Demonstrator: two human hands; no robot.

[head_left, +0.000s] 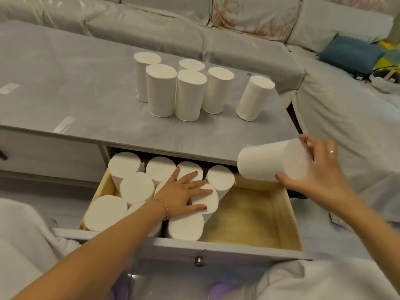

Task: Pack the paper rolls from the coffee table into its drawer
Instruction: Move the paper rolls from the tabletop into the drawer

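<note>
Several white paper rolls stand upright on the grey coffee table, with one set apart at the right. The wooden drawer below is pulled open, and several rolls stand packed in its left half. My left hand lies flat, fingers spread, on top of the packed rolls. My right hand holds one roll on its side, above the drawer's right back corner.
The drawer's right half shows bare wood. A metal knob sits on the drawer front. A covered grey sofa wraps behind and to the right of the table, with a blue cushion on it.
</note>
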